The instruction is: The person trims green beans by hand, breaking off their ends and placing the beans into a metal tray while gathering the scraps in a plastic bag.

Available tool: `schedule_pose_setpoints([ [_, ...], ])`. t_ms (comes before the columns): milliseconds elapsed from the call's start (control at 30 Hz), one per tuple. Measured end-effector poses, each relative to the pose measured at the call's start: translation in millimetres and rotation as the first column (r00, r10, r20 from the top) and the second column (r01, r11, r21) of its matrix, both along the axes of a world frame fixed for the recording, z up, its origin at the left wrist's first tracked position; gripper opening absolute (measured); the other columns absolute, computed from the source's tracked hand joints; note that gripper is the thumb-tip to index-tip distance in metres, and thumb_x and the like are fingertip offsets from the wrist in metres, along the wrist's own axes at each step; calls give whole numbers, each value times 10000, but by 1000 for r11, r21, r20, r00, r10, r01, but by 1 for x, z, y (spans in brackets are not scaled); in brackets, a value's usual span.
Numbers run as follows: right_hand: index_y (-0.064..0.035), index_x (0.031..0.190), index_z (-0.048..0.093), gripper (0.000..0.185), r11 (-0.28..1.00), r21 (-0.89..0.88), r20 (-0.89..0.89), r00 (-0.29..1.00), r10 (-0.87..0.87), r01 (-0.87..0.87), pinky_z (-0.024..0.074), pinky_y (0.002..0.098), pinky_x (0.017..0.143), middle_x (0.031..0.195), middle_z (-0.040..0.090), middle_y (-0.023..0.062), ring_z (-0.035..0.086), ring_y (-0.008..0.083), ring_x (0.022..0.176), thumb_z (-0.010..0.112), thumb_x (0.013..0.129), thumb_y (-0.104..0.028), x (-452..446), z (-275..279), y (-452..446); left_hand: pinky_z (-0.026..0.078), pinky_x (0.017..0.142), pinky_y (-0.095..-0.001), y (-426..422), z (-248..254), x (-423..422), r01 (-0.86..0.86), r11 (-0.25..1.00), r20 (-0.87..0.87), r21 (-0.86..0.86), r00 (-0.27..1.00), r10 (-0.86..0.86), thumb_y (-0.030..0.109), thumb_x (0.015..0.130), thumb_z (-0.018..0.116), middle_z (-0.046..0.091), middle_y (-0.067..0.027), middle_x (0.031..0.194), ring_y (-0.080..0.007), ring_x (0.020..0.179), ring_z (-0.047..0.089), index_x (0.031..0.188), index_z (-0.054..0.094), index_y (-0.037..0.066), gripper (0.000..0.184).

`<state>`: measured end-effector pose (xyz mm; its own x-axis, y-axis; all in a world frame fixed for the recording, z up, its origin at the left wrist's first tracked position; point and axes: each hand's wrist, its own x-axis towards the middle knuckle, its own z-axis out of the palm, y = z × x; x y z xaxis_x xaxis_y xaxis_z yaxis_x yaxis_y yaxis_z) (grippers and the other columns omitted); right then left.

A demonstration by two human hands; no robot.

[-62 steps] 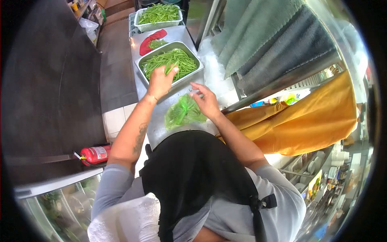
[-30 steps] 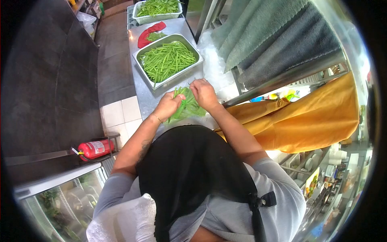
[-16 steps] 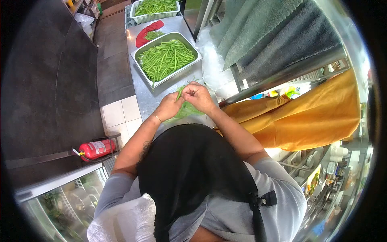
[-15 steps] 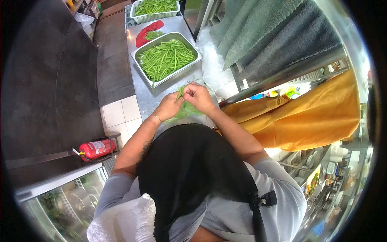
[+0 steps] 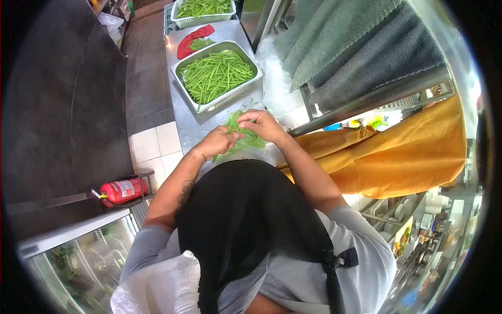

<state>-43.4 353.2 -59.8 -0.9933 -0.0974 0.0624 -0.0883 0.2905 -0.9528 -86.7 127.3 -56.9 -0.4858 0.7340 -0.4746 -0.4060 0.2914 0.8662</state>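
Note:
My left hand is closed around a few green beans whose ends stick out below it. Close beside it, over a thin green plastic bag, is my right hand, thumb and fingers pinched near the beans; what they hold is too small to make out. The bag lies on the steel table at the near end. Beyond my hands a metal tray is filled with green beans. A red cloth with bean trimmings lies behind the tray.
At the table's far end stands a white basket of green beans. Clear plastic lies along the table's right edge. Grey towels and an orange cloth hang on the right. A red fire extinguisher is at the left.
My left hand has gone from the tray to the bag with beans in it. My right hand has come in beside it; since half a second ago the two have drawn slightly apart.

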Motion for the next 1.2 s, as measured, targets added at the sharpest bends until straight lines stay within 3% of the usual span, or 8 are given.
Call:
schedule_pose_setpoints([
  [200,-9,1011,762,86,992,102,126,990,54,-68,571,360,799,937,741,58,684,158,881,720,974,-75,3,8,-6,280,454,-250,0,-1,-2,18,1000,17,7,1000,-18,219,1099,544,448,50,674,-59,509,362,1244,683,-20,312],
  [267,-34,984,772,131,588,801,-251,954,162,111,571,372,770,858,736,65,703,199,814,782,935,-155,2,5,-16,290,453,-262,3,-4,1,50,995,-102,-82,993,-58,219,1097,542,445,49,666,-69,502,363,1232,686,-19,309],
  [467,-50,972,769,81,966,254,6,999,-53,50,550,394,748,891,695,66,640,221,783,781,923,-113,1,-14,-2,304,455,-273,-1,-12,0,21,993,-152,-118,988,-39,216,1086,552,444,44,652,-77,500,367,1190,694,-15,291],
  [700,-79,927,783,87,968,240,-60,994,93,-76,533,378,750,877,693,87,660,262,798,799,895,-159,-3,6,-5,298,455,-275,2,-14,-2,44,990,-100,-133,993,-57,220,1078,566,438,44,648,-77,500,360,1180,692,-23,292],
  [900,-28,889,736,224,564,789,-345,935,78,244,572,465,791,887,714,142,708,344,892,790,902,-245,-9,12,-25,272,450,-275,4,-4,0,102,989,-61,-103,992,-109,197,1093,539,432,49,646,-71,485,325,1200,683,-24,284],
  [1033,-12,1003,761,293,554,832,70,983,-170,36,584,442,848,906,751,201,748,335,903,713,984,-300,-22,14,-8,294,489,-237,-14,0,-9,-83,977,251,198,967,31,139,1090,537,515,8,757,-53,544,349,1353,635,30,301],
  [1100,-30,1130,778,313,938,314,136,970,-200,149,570,396,853,920,756,136,717,242,888,703,1014,-310,-15,18,-6,320,514,-219,-21,4,-14,-186,930,355,318,933,65,107,1077,552,569,-14,812,-43,578,376,1414,606,51,345],
  [1200,-58,1193,784,276,971,-211,283,958,-47,109,562,352,831,1065,777,64,680,168,912,746,981,-231,-11,16,-11,317,511,-218,-25,7,-16,-219,900,374,377,925,68,73,1054,566,651,-86,923,-52,572,380,1565,461,75,522],
])
